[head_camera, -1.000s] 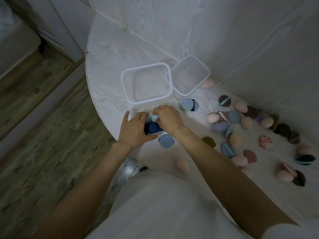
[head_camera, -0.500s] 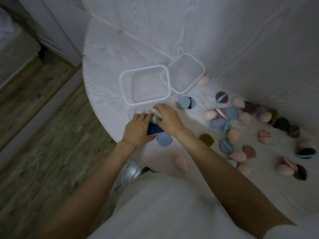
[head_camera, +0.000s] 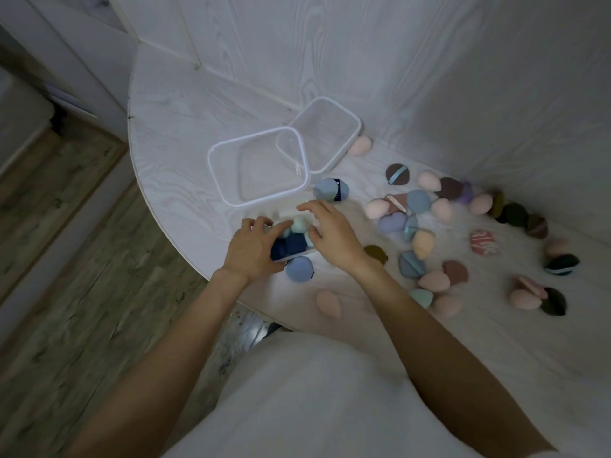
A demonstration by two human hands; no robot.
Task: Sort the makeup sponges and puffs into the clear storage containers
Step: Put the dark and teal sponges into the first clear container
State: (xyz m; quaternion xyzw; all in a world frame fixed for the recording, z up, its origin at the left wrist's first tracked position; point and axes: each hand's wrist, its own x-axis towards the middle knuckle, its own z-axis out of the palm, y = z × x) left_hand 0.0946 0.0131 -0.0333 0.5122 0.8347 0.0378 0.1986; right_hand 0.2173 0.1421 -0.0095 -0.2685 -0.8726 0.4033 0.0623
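A small clear container point(head_camera: 299, 255) near the table's front edge holds dark blue puffs point(head_camera: 289, 245) and a mint sponge point(head_camera: 299, 223). My left hand point(head_camera: 253, 251) grips its left side. My right hand point(head_camera: 330, 233) hovers over its right side with fingers spread and nothing in them. A blue puff point(head_camera: 299, 270) lies just in front of the container, and a blue puff with a dark strap point(head_camera: 330, 190) lies behind it. Two larger clear containers point(head_camera: 228, 193) point(head_camera: 350, 120) stand empty further back, the far one partly overlapped by the near one.
Several loose sponges and puffs point(head_camera: 420, 206) in pink, blue, brown and dark green spread across the right of the white table point(head_camera: 172, 127). A pink sponge point(head_camera: 329, 302) lies near the front edge. The curved table edge drops to a wooden floor point(head_camera: 82, 292) at left. A wall panel rises behind.
My right hand has lifted its fingers off the sponges in the small container and spread them. My left hand has stayed on the container's side.
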